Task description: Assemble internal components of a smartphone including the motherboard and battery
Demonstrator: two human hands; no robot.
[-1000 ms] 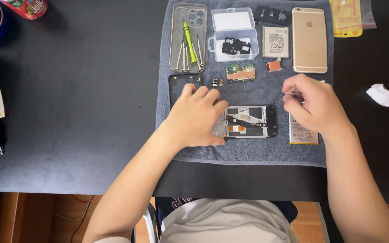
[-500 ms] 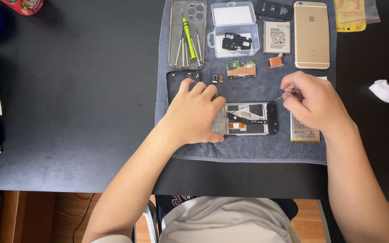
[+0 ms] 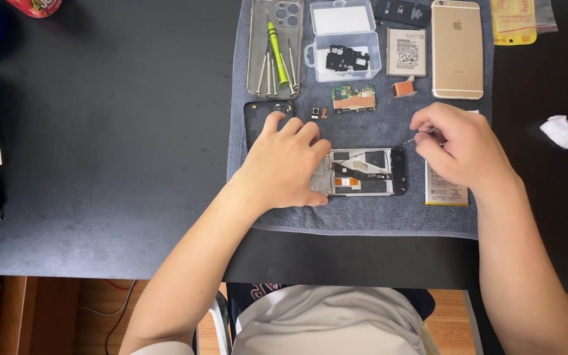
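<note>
the opened phone frame [image 3: 363, 172] lies flat on the grey towel [image 3: 363, 217] at the bench's [image 3: 100, 164] near edge, its left end pressed under the flat, spread left hand [image 3: 287, 164]. the right hand [image 3: 458, 148], just right of it, has its grip pinched narrow on thin tweezers [image 3: 415, 138] angled toward the frame. a flat battery [image 3: 445, 190] lies partly under that hand, a small circuit board [image 3: 354, 98] just beyond the frame.
</note>
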